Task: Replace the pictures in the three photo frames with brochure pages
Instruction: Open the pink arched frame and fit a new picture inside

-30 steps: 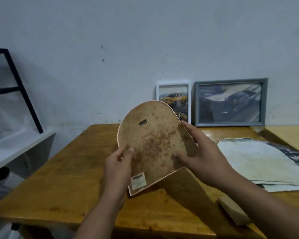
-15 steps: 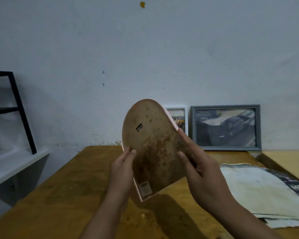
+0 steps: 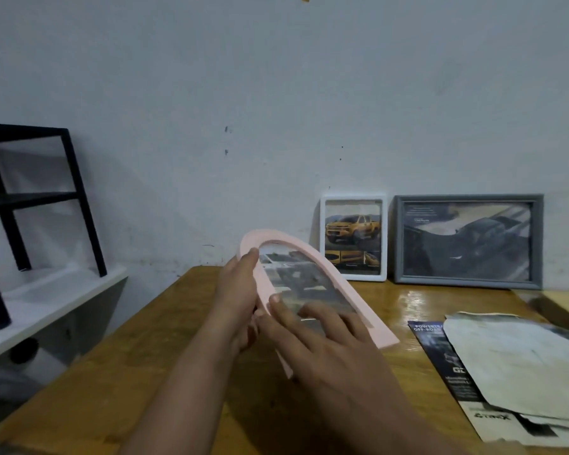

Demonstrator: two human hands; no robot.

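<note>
On the wooden table (image 3: 119, 372), which fills the lower half of the view and meets a pale wall at the back, we see everything the job involves. To the left stands a white shelf (image 3: 46, 300) carrying a black metal rack (image 3: 30, 198). At the table's right side lie loose brochure pages (image 3: 513, 372), a pale sheet overlapping a dark printed one. Leaning upright against the wall are the grey frame (image 3: 467, 241), wide and holding a dim grey vehicle picture, and just beside it on its left the smaller white frame (image 3: 353, 238), showing a yellow pickup truck.

Nearer to us, above the table's middle, we find the pink arched frame (image 3: 329, 280) held in the air, tilted with its front face turned up; a greyish printed page shows through its window. Our left hand (image 3: 240, 300) grips the frame's left edge, thumb on the front of the pink rim and the fingers behind it. Our right hand (image 3: 322, 343) lies across the lower part of the frame with fingers spread nearly straight on the window, thumb at the inner rim.
</note>
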